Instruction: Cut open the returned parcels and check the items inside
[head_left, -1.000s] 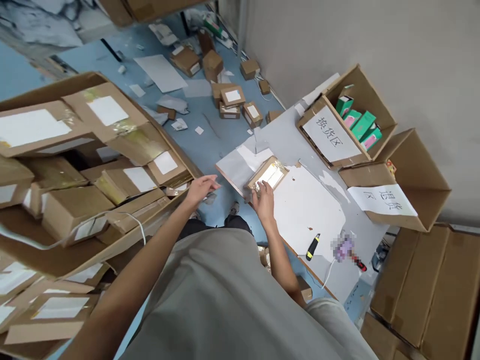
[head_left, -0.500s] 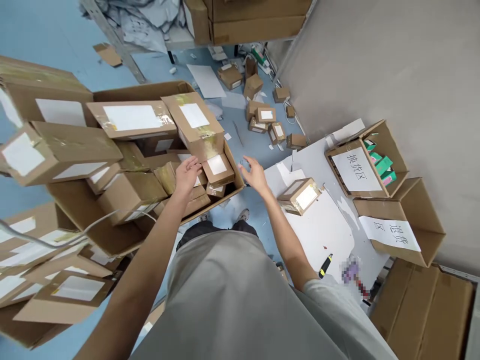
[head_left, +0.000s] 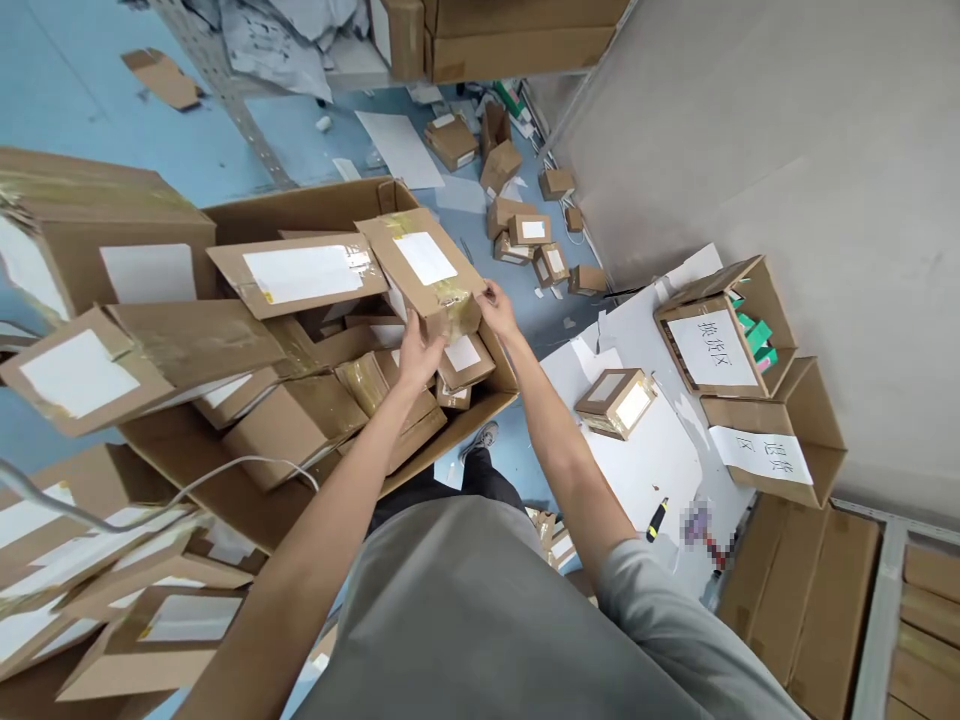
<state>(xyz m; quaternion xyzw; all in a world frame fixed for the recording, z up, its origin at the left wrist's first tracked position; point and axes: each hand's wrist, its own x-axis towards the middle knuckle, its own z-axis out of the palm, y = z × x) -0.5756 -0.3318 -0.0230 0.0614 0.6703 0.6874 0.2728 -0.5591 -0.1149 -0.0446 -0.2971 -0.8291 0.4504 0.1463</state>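
Observation:
Both my hands are on a taped cardboard box (head_left: 416, 275) with a white label, one at either side of its near end. My left hand (head_left: 421, 352) presses its fingers and thumb against the left side. On the right edge, my right hand (head_left: 498, 310) grips with its fingers. The box lies tilted on other parcels in a large open carton (head_left: 315, 205). Beside it rests a flatter labelled box (head_left: 300, 272), and below my hands sits a small labelled box (head_left: 466, 362).
On the white table (head_left: 660, 470) at right are a taped box (head_left: 615, 403), a utility knife (head_left: 657, 520) and two open, signed cartons, one (head_left: 712, 345) holding green packs. Small boxes (head_left: 529, 230) litter the floor by the wall. A cable (head_left: 172, 505) crosses at left.
Both hands, apart and above the carton earlier, have moved forward onto the labelled box and taken hold of its near end. The view has shifted slightly.

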